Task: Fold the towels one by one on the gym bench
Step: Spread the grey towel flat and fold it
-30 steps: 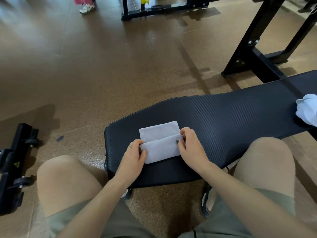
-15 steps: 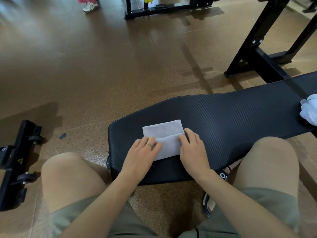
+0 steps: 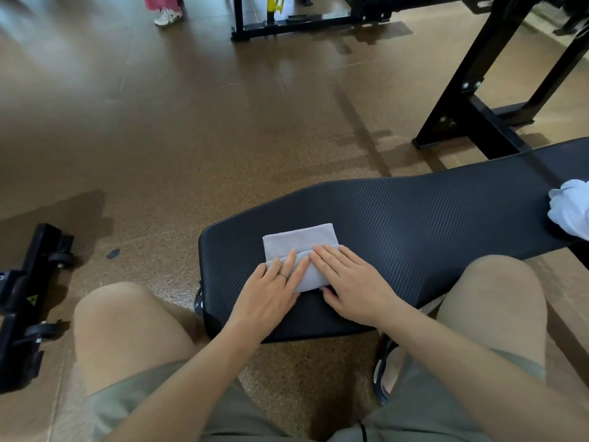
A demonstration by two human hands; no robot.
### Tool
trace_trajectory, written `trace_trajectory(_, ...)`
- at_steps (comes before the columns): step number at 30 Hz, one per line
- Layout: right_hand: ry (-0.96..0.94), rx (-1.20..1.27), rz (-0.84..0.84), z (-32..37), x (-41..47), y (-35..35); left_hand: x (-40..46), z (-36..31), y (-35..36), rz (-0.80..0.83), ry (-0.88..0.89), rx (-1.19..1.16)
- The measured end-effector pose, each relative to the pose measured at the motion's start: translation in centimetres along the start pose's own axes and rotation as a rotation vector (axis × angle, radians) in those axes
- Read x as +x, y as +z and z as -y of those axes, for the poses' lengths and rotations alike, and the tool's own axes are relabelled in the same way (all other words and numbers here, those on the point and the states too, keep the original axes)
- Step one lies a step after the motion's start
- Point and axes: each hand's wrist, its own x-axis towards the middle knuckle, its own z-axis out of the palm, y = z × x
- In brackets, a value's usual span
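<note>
left hand (image 3: pixel 271 290) + right hand (image 3: pixel 347 282): now flat, pressing grey towel (image 3: pixel 299 239) | near-end surface (image 3: pixel 414 218) | earlier pinched edge; fold likely finished | white towel (image 3: pixel 570 212) far-right edge unfolded

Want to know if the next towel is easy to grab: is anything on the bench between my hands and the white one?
Nothing visible: only bare bench lies between the hands and the white towel.
</note>
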Motion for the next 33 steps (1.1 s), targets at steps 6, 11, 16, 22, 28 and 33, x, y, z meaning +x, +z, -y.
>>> trace_trajectory(6,0.027,-0.073,-0.026,-2.2,-0.4,0.0,0.0,0.7,0.1,0.072,0.023,0.098)
trace_trajectory(11,-0.108,-0.218,-0.046,-2.1,0.5,-1.3,1.0,1.3,-1.7,0.108,0.089,0.075)
trace_trajectory(16,-0.052,0.01,0.068,-1.3,0.4,-3.2,0.6,3.8,-4.2,0.159,0.112,-0.311)
trace_trajectory(22,0.375,0.772,0.266,-1.2,0.5,-6.0,-0.1,6.1,-4.3,0.321,-0.178,-0.87)
trace_trajectory(28,0.621,0.919,0.18,0.2,0.2,-3.8,1.2,5.4,-3.3,0.399,-0.279,-0.927)
trace_trajectory(33,0.737,1.075,0.016,2.8,-1.6,-3.1,3.1,5.5,-3.8,0.537,-0.169,-0.726)
